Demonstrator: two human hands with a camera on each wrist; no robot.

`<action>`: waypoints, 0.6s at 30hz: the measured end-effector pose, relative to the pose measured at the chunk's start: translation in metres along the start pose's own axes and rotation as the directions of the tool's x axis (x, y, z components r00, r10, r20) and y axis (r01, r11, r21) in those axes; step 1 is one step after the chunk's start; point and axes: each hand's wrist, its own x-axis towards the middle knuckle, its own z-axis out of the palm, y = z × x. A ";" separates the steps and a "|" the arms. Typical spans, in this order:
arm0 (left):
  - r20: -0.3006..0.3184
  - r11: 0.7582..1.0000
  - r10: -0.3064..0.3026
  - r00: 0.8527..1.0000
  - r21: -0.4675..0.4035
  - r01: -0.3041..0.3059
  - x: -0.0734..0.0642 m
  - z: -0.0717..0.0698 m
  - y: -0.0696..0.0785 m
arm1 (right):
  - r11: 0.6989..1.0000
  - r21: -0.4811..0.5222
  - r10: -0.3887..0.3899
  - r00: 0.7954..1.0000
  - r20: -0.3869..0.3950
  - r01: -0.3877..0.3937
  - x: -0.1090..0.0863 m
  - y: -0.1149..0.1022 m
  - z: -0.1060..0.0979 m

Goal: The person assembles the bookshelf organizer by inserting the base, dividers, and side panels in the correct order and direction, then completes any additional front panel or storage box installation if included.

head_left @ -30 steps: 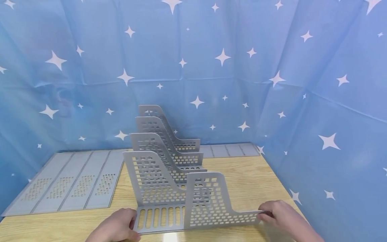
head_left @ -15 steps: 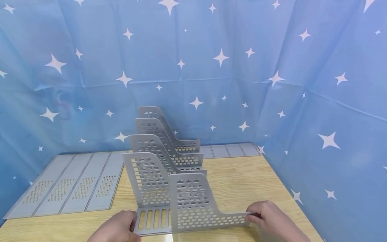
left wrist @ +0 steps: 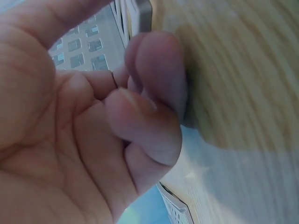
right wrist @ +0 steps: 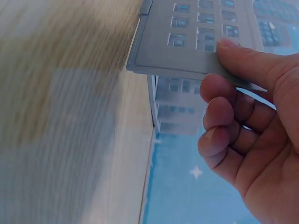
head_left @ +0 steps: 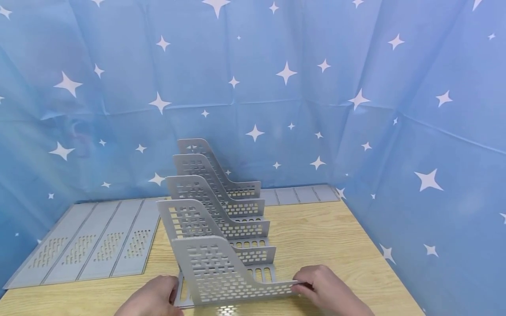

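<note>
Pinching the low right end of a grey perforated panel with the right hand, closed down to the panel's thickness, with the thumb on one face and the other fingers bent at its edge (plain enough in the right wrist view, though cut off at the palm). Gripping the left front part of a slotted base with the left hand, fingers curled inward; impossible to make out just how the thumb meets the edge, being cut off at the top of the left wrist view.

Held upright, leaning slightly, over the front of the base, and so hiding most of the nearest slots (open to view only at far left and right). Hard to tell whether touching the base along the bottom edge or just above it. Backed by a row of four matching upright panels, each partly covered by the one in front.

Flanked on the left by a flat grey sheet, lying on the wooden table. Followed at the back by a grey strip, hidden at its left end. Closed in by a blue starry curtain, cropped at the top.
</note>
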 end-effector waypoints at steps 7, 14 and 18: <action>0.008 0.960 0.242 0.970 -0.149 -0.238 -0.008 -0.002 -0.004 | 0.997 -0.046 -0.065 0.998 -0.017 0.064 0.019 -0.011 0.019; -0.044 0.903 0.365 0.930 -0.228 -0.365 -0.013 0.003 0.001 | 0.994 -0.103 -0.042 0.999 0.000 0.041 0.030 -0.020 0.027; -0.001 0.878 0.384 0.923 -0.307 -0.366 -0.011 0.002 -0.002 | 0.998 -0.066 0.020 0.999 0.044 -0.017 0.030 -0.022 0.024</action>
